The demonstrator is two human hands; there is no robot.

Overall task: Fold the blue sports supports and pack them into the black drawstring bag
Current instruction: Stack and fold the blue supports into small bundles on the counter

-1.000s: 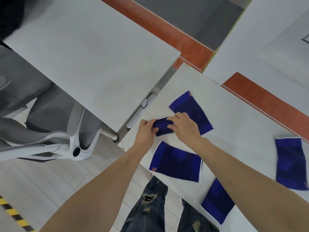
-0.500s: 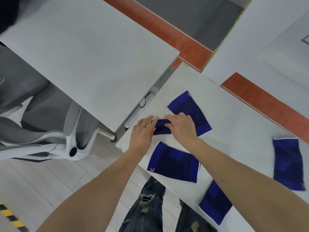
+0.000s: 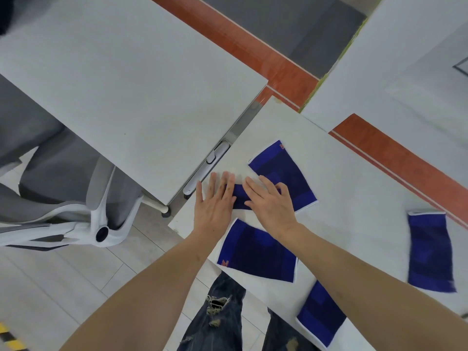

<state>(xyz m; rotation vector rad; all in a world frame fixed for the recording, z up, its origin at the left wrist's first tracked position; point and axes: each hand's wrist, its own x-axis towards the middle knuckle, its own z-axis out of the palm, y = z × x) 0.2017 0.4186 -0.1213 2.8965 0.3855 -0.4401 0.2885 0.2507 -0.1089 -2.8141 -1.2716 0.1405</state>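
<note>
A grey office chair [image 3: 58, 198] stands at nine o'clock beside a white desk [image 3: 121, 84]; red floor stripe [image 3: 253, 50] at one o'clock.

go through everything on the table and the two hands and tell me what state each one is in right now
Folded support: compact, pressed under both hands.
Left hand: flat, fingers spread.
Right hand: flat, palm down.
Far support: unfolded, flat.
Near support: unfolded, flat.
Edge support: unfolded, at table edge.
Right support: unfolded, blurred.
</note>
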